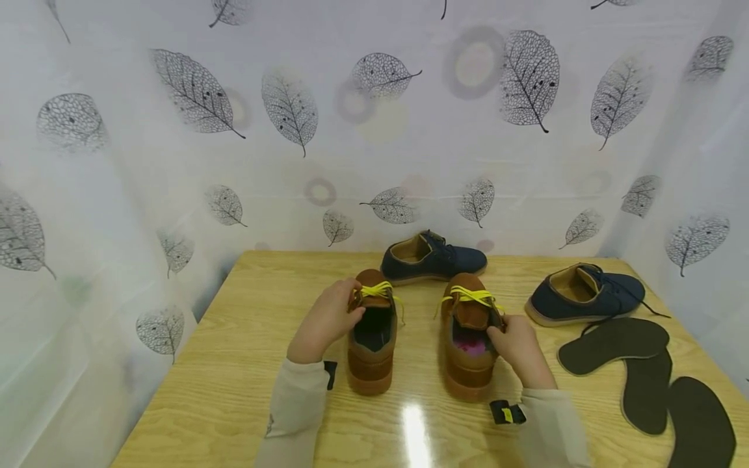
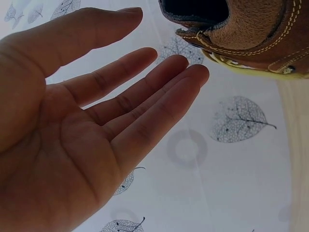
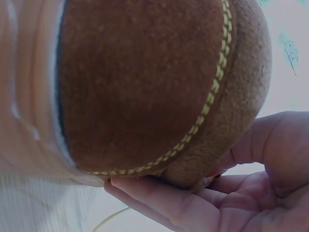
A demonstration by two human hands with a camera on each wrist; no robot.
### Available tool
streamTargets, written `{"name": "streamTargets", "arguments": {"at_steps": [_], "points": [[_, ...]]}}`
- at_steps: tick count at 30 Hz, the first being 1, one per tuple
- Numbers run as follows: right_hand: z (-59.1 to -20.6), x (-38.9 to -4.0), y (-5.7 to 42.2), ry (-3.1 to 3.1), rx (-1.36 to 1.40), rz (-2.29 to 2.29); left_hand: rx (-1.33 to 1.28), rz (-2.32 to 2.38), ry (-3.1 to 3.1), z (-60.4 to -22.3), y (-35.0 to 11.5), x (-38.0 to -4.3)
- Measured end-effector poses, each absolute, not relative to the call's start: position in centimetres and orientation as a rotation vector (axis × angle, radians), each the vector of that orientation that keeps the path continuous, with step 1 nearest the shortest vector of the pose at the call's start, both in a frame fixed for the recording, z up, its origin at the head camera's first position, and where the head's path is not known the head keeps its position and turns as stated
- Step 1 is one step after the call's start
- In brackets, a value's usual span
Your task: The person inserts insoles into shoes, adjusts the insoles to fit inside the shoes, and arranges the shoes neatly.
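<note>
Two brown suede shoes with yellow laces stand side by side on the table, toes away from me. Beside the collar of the left brown shoe (image 1: 371, 364) is my left hand (image 1: 330, 318); the left wrist view shows this hand (image 2: 111, 111) with fingers extended and nothing in the palm. My right hand (image 1: 517, 341) grips the right side of the collar on the right brown shoe (image 1: 468, 370), thumb at the opening and fingers along the outside. Its heel with yellow stitching (image 3: 145, 87) fills the right wrist view. Inside this shoe shows a pink patterned insole (image 1: 471, 344).
A dark blue shoe (image 1: 462, 260) lies behind the brown pair, and another navy shoe (image 1: 623, 292) stands at the right with loose laces. Dark insoles (image 1: 620, 341) lie at the right edge of the wooden table (image 1: 234, 390). A leaf-print curtain (image 1: 421, 149) hangs behind.
</note>
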State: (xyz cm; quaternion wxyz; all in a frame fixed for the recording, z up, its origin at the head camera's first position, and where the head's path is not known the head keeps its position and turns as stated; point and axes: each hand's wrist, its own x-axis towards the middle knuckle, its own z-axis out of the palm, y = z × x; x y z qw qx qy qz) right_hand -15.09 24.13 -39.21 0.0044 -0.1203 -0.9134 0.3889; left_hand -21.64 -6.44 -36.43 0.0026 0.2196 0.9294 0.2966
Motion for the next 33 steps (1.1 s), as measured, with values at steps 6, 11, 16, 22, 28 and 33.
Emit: {"name": "streamTargets", "arguments": {"at_steps": [6, 11, 16, 22, 28, 33], "points": [[-39.2, -15.1, 23.6, -2.867, -0.355, 1.214, 0.695, 0.934, 2.907, -36.5, -6.1, -21.7], [-39.2, -15.2, 23.4, -2.868, -0.33, 1.201, 0.718, 0.94, 2.906, -36.5, -5.8, -21.8], [-39.4, -15.3, 23.2, -2.857, -0.302, 1.224, 0.759, 0.945, 2.907, -36.5, -5.4, -21.7], [-39.8, -15.4, 23.1, -2.831, -0.281, 1.248, 0.794, 0.937, 2.894, -36.3, -4.8, -21.5], [-40.1, -15.5, 22.8, -2.824, -0.264, 1.215, 0.811, 0.941, 2.884, -36.2, -4.6, -21.5], [-40.5, -15.8, 22.3, -2.844, -0.214, 1.203, 0.78, 0.93, 2.881, -36.2, -4.8, -21.1]]}}
